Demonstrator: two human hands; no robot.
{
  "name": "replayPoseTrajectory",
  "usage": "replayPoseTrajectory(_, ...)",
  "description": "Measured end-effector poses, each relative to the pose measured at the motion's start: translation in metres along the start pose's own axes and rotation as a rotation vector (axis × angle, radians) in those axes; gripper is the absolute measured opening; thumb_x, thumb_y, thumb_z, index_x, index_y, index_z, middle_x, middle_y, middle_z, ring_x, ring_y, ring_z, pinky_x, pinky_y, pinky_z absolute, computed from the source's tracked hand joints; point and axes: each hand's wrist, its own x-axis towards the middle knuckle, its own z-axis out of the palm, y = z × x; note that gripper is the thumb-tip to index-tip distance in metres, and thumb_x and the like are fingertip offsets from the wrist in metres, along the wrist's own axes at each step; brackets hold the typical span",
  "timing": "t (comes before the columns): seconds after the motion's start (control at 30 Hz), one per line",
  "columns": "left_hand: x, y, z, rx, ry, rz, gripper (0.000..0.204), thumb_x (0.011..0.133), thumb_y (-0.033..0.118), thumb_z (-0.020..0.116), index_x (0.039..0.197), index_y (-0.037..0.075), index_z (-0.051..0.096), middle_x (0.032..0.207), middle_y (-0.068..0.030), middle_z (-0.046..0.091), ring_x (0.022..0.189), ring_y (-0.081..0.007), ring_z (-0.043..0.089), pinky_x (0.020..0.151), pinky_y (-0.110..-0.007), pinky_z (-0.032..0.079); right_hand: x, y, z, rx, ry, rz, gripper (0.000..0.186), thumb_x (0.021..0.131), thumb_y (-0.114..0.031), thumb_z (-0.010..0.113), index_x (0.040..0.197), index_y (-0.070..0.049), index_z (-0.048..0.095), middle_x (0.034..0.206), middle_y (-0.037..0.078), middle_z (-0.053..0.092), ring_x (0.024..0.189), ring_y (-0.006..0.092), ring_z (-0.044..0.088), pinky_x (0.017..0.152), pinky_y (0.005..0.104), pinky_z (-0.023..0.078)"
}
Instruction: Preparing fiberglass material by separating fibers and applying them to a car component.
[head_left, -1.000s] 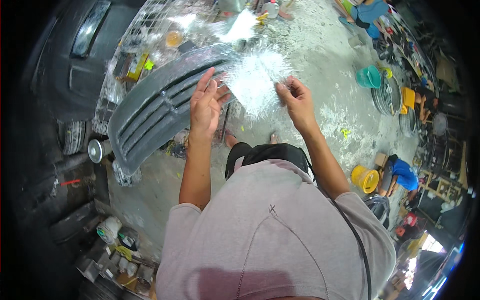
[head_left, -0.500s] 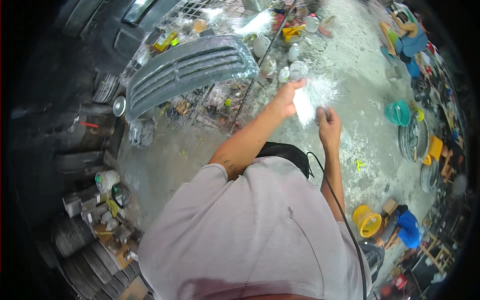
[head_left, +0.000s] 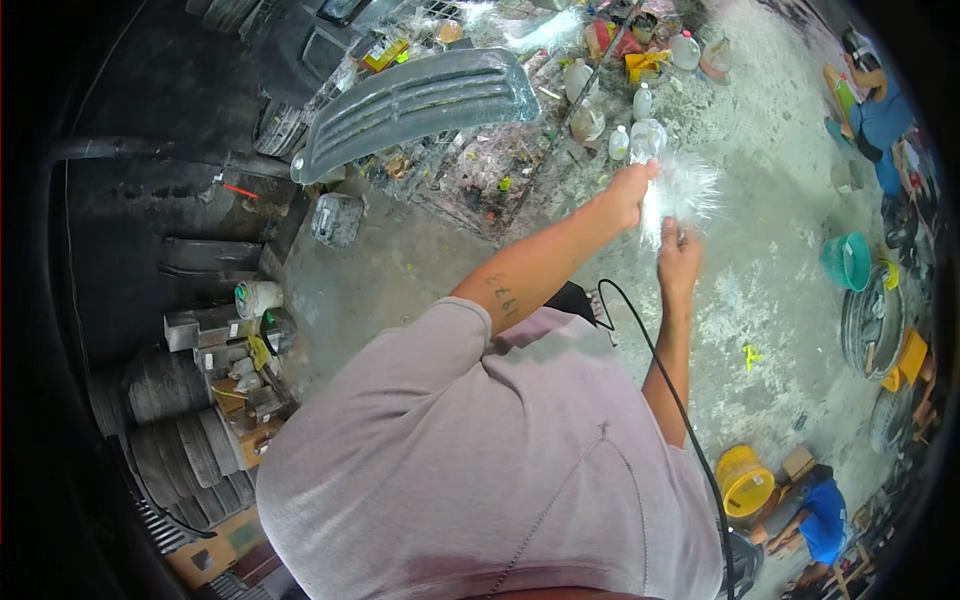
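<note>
My left hand point(head_left: 630, 192) grips the upper left of a white, frayed fibrous sheet point(head_left: 675, 185), very bright and shaggy at its edges. My right hand point(head_left: 678, 255) is at the sheet's lower edge, fingers curled on it. Just beyond the sheet stand plastic bottles point(head_left: 642, 100) and jugs. A grey slotted, curved panel point(head_left: 410, 105) lies to the upper left on a cluttered rack point(head_left: 465, 185), away from both hands.
A teal bucket point(head_left: 845, 262), stacked tyres point(head_left: 865, 330) and a yellow bucket point(head_left: 744, 480) line the right. Co-workers point(head_left: 880, 110) point(head_left: 822, 515) crouch at the right side. Boxes point(head_left: 210, 330) and tyres point(head_left: 190, 450) fill the left. A black cable point(head_left: 650, 350) hangs by my right arm.
My hands and the fibrous sheet have moved right in the view, my left arm now angled across. The panel sits farther up and away from my hands as the view has shifted.
</note>
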Motion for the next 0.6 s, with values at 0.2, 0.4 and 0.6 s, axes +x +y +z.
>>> replayPoseTrajectory(0.2, 0.059, -0.019, -0.034, -0.231, 0.091, -0.098, 0.031, 0.099, 0.015, 0.038, 0.115, -0.005, 0.056, 0.110, -0.0206, 0.065, 0.097, -0.0335, 0.066, 0.091, -0.053, 0.051, -0.017, -0.008, 0.006, -0.320, -0.025, -0.343, 0.023, 0.095, -0.022, 0.058, 0.086, -0.001, 0.062, 0.076, 0.026, 0.062, 0.070, 0.0461, 0.059, 0.061, 0.0510, 0.044)
replayPoseTrajectory(0.4, 0.080, -0.029, -0.036, -0.473, 0.089, -0.272, 0.025, 0.095, 0.014, 0.044, 0.109, 0.000, 0.060, 0.100, -0.0152, 0.064, 0.085, -0.0318, 0.065, 0.078, -0.053, 0.054, -0.019, -0.023, -0.001, -0.534, -0.088, -0.384, 0.010, 0.086, -0.011, 0.058, 0.087, -0.002, 0.063, 0.078, 0.026, 0.062, 0.074, 0.0475, 0.059, 0.063, 0.0523, 0.044)
replayPoseTrajectory(0.6, 0.077, 0.045, -0.079, -0.430, 0.338, 0.239, 0.028, 0.098, 0.024, 0.050, 0.114, 0.003, 0.060, 0.100, -0.0126, 0.066, 0.087, -0.0275, 0.065, 0.080, -0.047, 0.054, -0.063, -0.037, -0.033, -0.345, 0.140, -0.361, 0.021, 0.096, -0.019, 0.059, 0.088, -0.001, 0.066, 0.067, 0.020, 0.060, 0.057, 0.0323, 0.057, 0.055, 0.0411, 0.043)
